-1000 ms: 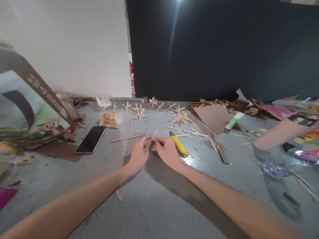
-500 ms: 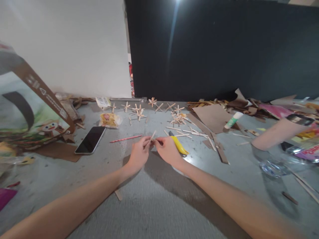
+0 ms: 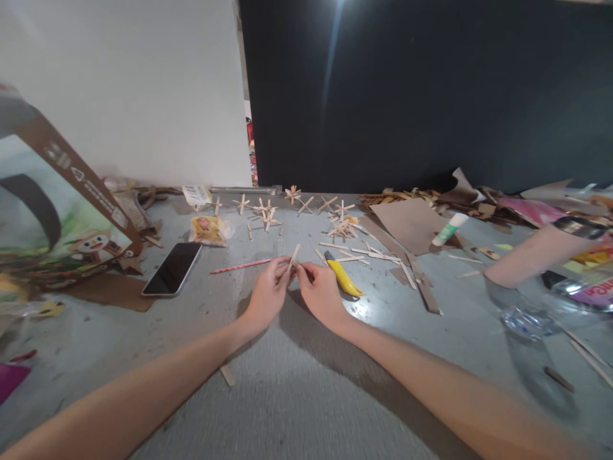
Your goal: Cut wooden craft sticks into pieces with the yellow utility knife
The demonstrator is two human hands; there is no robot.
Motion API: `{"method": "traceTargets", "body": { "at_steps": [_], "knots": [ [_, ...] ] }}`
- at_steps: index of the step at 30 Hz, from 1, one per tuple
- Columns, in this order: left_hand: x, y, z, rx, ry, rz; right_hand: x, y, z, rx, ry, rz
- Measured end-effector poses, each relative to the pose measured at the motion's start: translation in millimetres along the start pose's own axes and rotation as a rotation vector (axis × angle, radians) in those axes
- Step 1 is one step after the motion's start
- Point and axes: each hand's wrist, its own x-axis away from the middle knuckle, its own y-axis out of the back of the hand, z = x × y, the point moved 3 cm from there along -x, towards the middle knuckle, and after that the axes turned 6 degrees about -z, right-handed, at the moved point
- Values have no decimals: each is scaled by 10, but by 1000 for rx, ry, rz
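Note:
Both my hands meet above the middle of the grey table. My left hand [image 3: 269, 289] is closed, pinching a small wooden craft stick [image 3: 295, 253] whose upper end sticks out above the fingers. My right hand [image 3: 320, 292] is closed too, its thumb and forefinger at the stick's lower part, where fingers hide the details. Just right of that hand lies a yellow utility knife [image 3: 343, 276]. A pink-and-white striped pencil [image 3: 239, 266] lies left of my left hand. Farther back are loose craft sticks [image 3: 368, 257] and several crossed stick shapes [image 3: 265, 214].
At left are a black phone [image 3: 173, 269], a wrapped snack [image 3: 211, 230] and a large printed bag [image 3: 71, 211]. On the right stand or lie cardboard pieces [image 3: 412, 223], a glue stick [image 3: 450, 229], a cardboard tube [image 3: 536, 255] and a clear plastic bottle [image 3: 529, 321].
The craft stick between my fingers has turned slightly and stands a little higher and more upright. Both hands stay almost in place.

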Motion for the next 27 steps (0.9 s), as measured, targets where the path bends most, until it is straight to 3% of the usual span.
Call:
{"method": "traceTargets", "body": {
  "at_steps": [9, 21, 27],
  "knots": [
    [-16, 25, 43, -8, -33, -52, 4, 19, -58, 110, 74, 1],
    [-13, 38, 157, -11, 17, -26, -152, 143, 82, 304, 104, 191],
    [-2, 45, 117, -16, 17, -14, -134, 124, 100, 311, 104, 189]
  ]
}}
